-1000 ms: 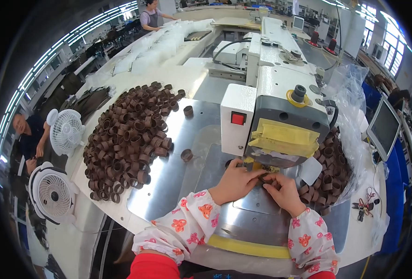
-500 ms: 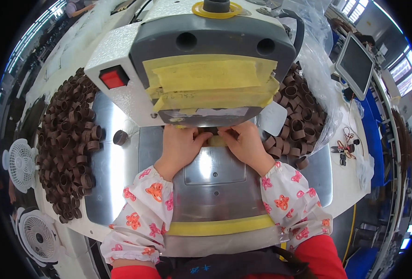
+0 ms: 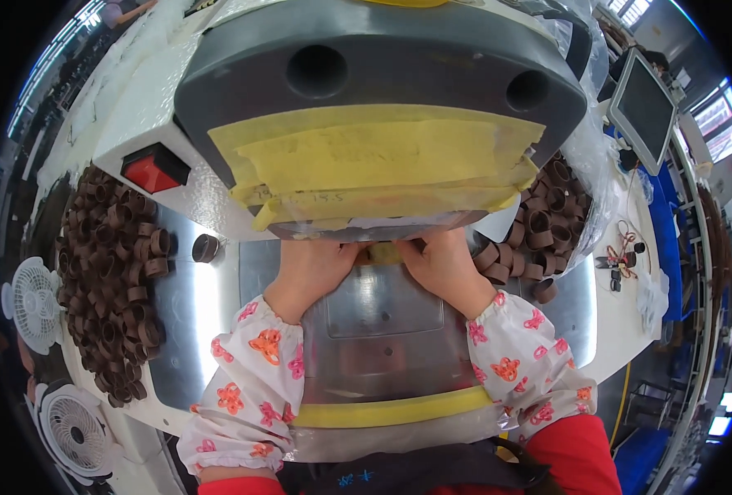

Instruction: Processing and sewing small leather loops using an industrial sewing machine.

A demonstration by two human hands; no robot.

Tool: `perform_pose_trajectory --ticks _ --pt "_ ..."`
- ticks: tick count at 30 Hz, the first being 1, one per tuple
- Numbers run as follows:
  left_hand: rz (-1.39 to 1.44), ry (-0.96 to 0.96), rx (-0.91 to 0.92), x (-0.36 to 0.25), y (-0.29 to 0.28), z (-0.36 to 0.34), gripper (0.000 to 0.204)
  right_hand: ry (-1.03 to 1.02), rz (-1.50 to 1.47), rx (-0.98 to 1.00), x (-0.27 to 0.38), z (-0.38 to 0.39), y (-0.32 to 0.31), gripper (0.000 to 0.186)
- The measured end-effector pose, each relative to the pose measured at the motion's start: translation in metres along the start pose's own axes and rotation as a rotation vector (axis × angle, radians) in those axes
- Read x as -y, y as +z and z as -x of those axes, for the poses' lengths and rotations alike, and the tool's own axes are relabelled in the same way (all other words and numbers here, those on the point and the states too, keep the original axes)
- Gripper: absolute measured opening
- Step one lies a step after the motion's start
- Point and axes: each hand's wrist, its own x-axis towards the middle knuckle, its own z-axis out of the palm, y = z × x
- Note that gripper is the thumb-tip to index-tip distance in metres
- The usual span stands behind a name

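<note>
Both my hands reach in under the grey front of a bench machine (image 3: 366, 74) whose face is covered with yellow tape (image 3: 374, 148). My left hand (image 3: 310, 268) is curled, its thumb bent inward beside a small yellowish block (image 3: 382, 253) on the metal work plate (image 3: 382, 305). My right hand (image 3: 444, 268) is curled on the block's other side, close to the left. The machine's lower edge hides the fingertips of both, and whatever lies between them. A single brown ring-shaped band (image 3: 206, 247) lies apart on the shiny plate, left of my left hand.
A large heap of brown bands (image 3: 110, 289) covers the left side, another heap (image 3: 539, 223) the right beside clear plastic. A red switch (image 3: 155, 168) is on the machine's left box. Two white fans (image 3: 73, 433) stand at left; a monitor (image 3: 642, 107) stands far right.
The machine head looks larger and nearer, and now covers more of my fingers. My hands stay together at the same spot beneath it.
</note>
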Motion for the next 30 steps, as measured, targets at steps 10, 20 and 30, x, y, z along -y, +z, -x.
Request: perform_pose_trajectory --ticks 10,20,30 --pt "0.012 0.032 -0.043 0.0048 0.0030 -0.0001 0.022 0.049 0.230 0.030 -0.0034 0.0023 -0.0005 0.009" --pt "0.086 -0.031 0.055 0.0040 -0.0018 -0.0004 0.024 -0.002 0.294 0.013 -0.0049 0.0001 0.0024 0.003" --pt "0.001 0.031 0.053 0.0024 -0.0004 0.0006 0.024 0.011 0.264 0.024 -0.0072 0.0000 0.0026 0.002"
